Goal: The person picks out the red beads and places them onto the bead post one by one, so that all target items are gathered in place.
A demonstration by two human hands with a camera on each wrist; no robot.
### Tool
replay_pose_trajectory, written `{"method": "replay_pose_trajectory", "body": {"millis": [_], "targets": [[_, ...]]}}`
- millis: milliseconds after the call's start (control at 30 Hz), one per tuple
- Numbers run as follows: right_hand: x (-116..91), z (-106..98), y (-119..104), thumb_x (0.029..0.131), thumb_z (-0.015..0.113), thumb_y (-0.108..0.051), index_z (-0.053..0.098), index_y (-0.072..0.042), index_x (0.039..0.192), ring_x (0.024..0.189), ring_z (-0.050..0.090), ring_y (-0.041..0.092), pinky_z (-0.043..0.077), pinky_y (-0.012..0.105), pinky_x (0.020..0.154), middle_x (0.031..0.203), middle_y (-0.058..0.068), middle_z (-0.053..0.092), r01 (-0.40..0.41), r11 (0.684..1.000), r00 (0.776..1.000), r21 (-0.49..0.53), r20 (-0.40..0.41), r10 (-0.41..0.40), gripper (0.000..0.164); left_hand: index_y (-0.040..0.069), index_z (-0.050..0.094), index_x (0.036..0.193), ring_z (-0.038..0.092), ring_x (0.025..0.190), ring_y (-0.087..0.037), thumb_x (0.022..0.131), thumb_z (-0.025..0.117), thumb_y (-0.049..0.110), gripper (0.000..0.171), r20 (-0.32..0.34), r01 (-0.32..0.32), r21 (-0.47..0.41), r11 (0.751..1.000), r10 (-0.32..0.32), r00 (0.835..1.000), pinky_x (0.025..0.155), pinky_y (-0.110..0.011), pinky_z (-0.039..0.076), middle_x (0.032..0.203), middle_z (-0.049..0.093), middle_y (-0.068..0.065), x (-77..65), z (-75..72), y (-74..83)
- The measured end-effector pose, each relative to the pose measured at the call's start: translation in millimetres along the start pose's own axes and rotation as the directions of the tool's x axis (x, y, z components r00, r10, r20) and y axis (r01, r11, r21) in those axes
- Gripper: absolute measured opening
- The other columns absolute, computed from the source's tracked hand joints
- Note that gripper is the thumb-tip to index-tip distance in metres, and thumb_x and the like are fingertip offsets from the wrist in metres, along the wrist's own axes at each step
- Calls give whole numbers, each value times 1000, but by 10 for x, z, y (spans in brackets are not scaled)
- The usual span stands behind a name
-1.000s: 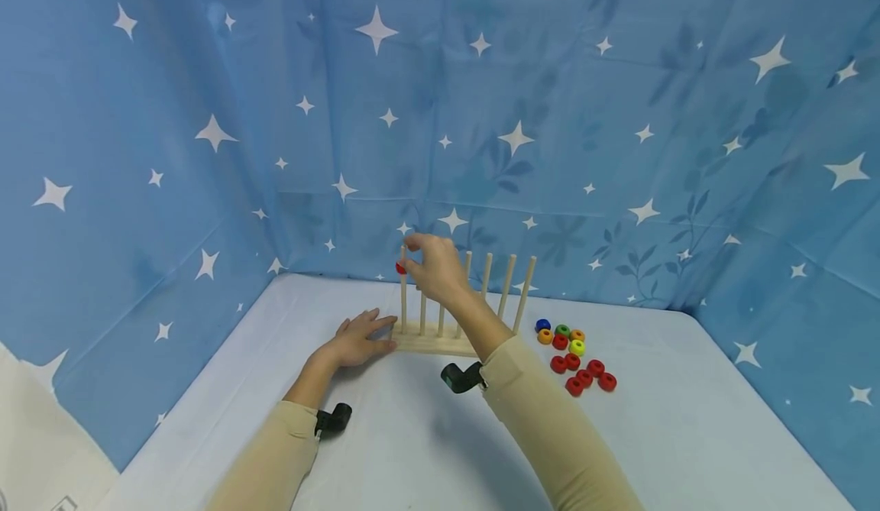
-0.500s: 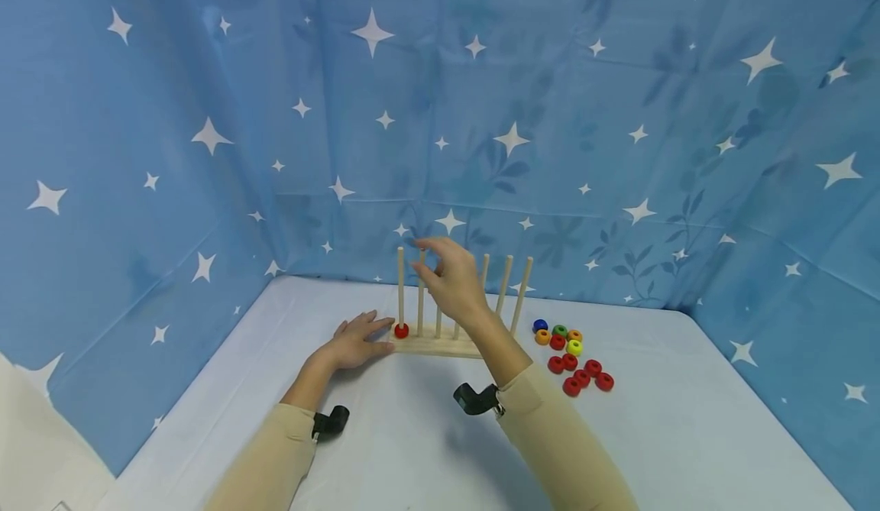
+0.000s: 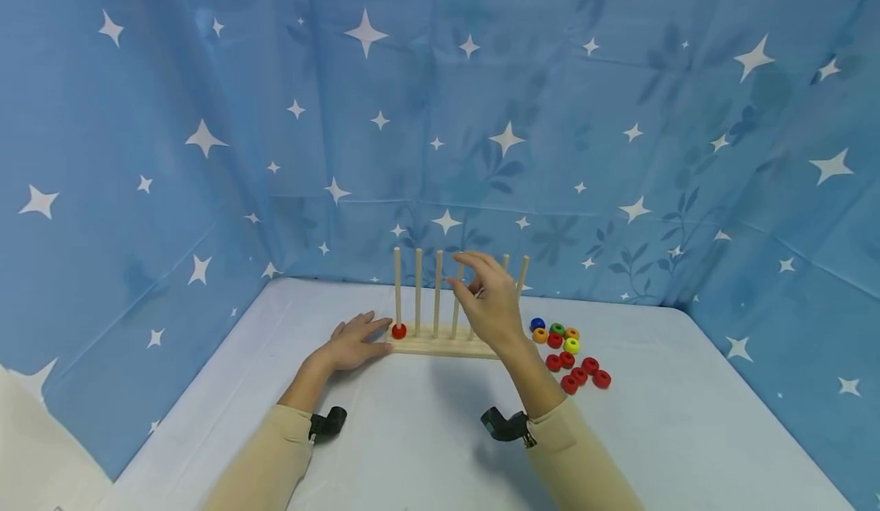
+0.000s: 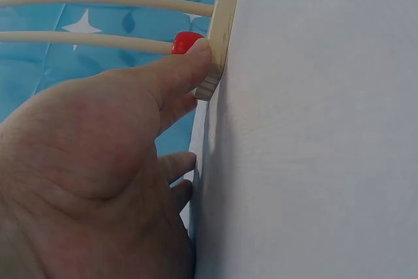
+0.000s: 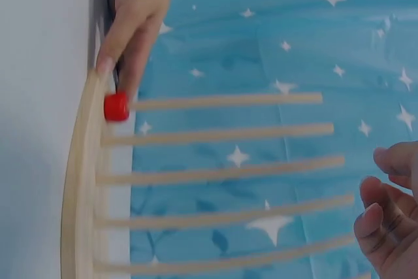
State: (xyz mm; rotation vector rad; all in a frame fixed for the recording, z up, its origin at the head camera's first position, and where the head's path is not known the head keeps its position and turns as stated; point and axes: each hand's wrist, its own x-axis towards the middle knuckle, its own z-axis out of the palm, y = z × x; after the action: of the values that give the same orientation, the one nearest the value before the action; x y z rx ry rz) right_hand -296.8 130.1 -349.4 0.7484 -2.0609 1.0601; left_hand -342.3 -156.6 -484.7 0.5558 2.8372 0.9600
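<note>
A wooden peg stand (image 3: 443,347) with a row of upright pegs stands toward the back of the table. One red bead (image 3: 399,331) sits at the foot of its leftmost peg; the left wrist view shows this red bead (image 4: 185,42) beside the thumb. My left hand (image 3: 349,345) holds the left end of the base between thumb and forefinger. Over the right part of the stand, my right hand (image 3: 493,308) is raised near the peg tops. Its fingers are loosely bent with a gap to the thumb, and nothing is held. It partly hides the pegs behind it.
Right of the stand lie loose beads: a blue bead (image 3: 538,325), a green bead (image 3: 558,329), orange beads (image 3: 540,335), a yellow bead (image 3: 571,346) and several red beads (image 3: 580,376). A blue star-patterned curtain (image 3: 440,114) hangs behind and beside the white table (image 3: 412,434).
The red bead, earlier at the top of the leftmost peg by my right fingers, dropped to the base. My right hand has moved right, away from that peg. The left hand stays put.
</note>
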Motion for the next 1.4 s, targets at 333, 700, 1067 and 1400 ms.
{"method": "replay_pose_trajectory", "body": {"millis": [333, 700, 1067, 1400], "targets": [[-153, -400, 281, 93, 78, -5, 72, -4, 128, 58, 55, 10, 50, 16, 54, 126, 13, 70, -18, 999, 994, -35, -109, 14, 36, 16, 43, 160, 15, 158, -49, 103, 61, 49, 68, 42, -1, 10, 1000, 0, 999, 125, -70, 4, 170, 22, -26, -68, -110, 104], [-217, -646, 529, 92, 79, -4, 73, -1, 125, 57, 55, 8, 45, 12, 51, 121, 16, 72, -63, 997, 979, -42, -196, 53, 34, 14, 43, 160, 13, 157, -53, 103, 60, 48, 69, 35, -21, -2, 1000, 21, 999, 123, -72, 2, 169, 21, -29, -96, -149, 89], [-348, -926, 745, 95, 77, -13, 65, -8, 138, 59, 56, 7, 46, 17, 49, 130, 12, 68, -238, 965, 965, -108, -140, 222, 44, 15, 43, 160, 14, 158, -50, 105, 59, 45, 65, 43, -4, 24, 1000, 3, 999, 124, -71, 3, 170, 22, -27, -67, -144, 93], [-507, -1005, 1024, 100, 73, -21, 61, -8, 143, 73, 65, 25, 53, 25, 55, 134, 18, 67, -432, 875, 900, -217, -44, 433, 47, 15, 42, 161, 12, 157, -52, 104, 58, 48, 67, 36, -27, 1, 1000, 27, 999, 123, -72, 1, 169, 21, -30, -76, -113, 98]]}}
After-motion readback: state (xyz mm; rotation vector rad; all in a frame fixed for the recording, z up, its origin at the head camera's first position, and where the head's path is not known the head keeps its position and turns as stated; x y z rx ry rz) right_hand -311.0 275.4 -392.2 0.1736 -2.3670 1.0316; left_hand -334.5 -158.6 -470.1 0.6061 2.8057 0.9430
